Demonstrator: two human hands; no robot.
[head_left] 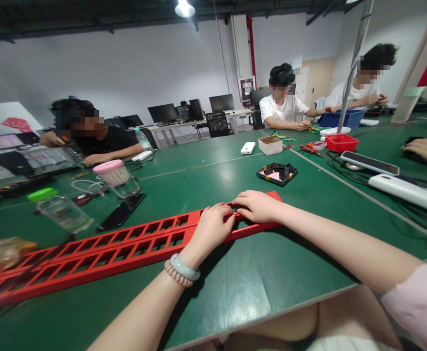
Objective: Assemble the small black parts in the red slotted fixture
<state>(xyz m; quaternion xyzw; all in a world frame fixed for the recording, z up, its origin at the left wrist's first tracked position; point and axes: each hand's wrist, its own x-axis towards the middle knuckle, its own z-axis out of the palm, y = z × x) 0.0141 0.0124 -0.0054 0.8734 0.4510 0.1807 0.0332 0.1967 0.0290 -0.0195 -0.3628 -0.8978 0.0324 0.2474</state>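
A long red slotted frame (126, 258) lies across the green table, running from the left edge to just in front of me. My left hand (215, 225) rests on its right part, fingers bent over the far rail and thumb at an opening. Close beside it, my right hand (257, 205) curls over the same end, fingers closed and pointing down into an opening. Whatever is between those fingertips is hidden. Beyond my hands sits a small black tray (277, 174) holding several black pieces.
To the left stand a green-lidded jar (62, 212) and a pink-lidded jar (116, 178), with a dark phone (122, 212) between them and the frame. A white box (270, 145), red bin (341, 143) and white power strip (407, 191) lie farther right. Several people work around the table.
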